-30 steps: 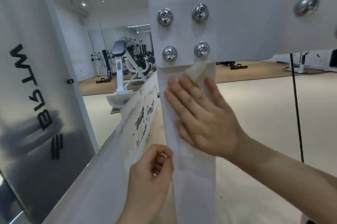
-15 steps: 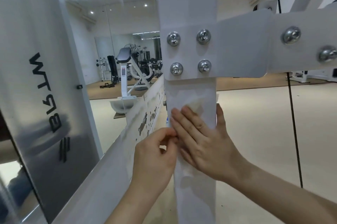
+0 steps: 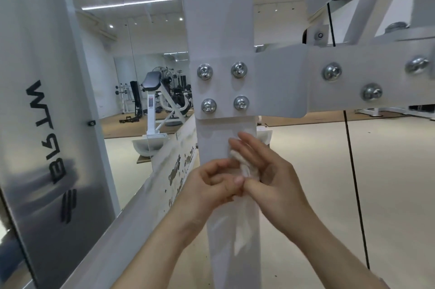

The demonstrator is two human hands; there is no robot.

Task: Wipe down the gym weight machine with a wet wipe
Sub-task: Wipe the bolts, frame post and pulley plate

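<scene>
white wipe [image 3: 244, 167] between left fingers [image 3: 217, 171], right fingers [image 3: 255, 151]

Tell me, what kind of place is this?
Most likely a gym. A padded exercise bench and what looks like a dumbbell rack stand in the background, and a bolted white machine frame with a cable is close up.
</scene>
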